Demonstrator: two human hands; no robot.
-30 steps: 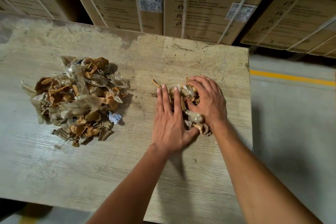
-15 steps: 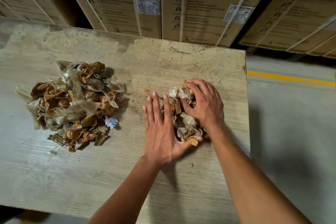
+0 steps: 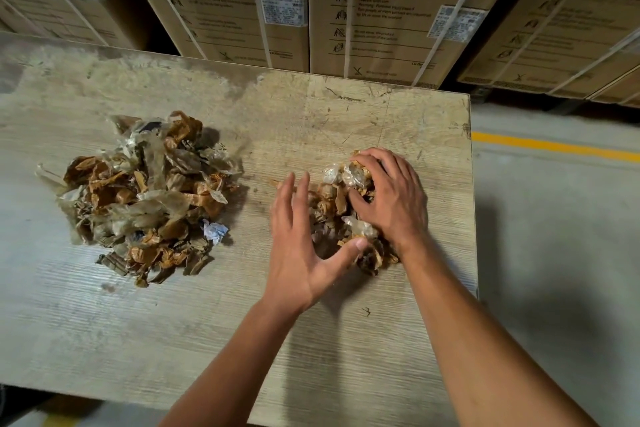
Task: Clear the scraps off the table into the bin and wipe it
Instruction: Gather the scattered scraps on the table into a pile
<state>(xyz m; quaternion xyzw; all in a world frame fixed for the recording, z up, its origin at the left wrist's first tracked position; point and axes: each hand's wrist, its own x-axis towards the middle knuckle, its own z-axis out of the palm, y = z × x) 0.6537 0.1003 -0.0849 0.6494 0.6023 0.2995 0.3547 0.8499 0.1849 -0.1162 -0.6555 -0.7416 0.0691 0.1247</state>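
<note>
both hands are down on the small heap of crumpled brown paper and clear plastic scraps near the right end of the table. left hand sits on the heap's left side, fingers straight and spread, thumb stretched out so its tip touches the near edge of the scraps; it grips nothing, just cups the side. right hand lies on top from the right, fingers curled over the far and upper part of the heap, clutching the scraps beneath them. between the two hands the heap shows through, a couple of clear plastic bits on top. all of this rests on the worn pale wood-grain tabletop, scratched and stained. further left, well apart from the hands, lies the larger pile of brown, tan and translucent scraps, with a small crumpled white-blue bit at its right edge. beyond the table's far edge stands a row of strapped brown cardboard cartons, printed with caution marks. off to the right, grey concrete floor with a yellow painted line.
</note>
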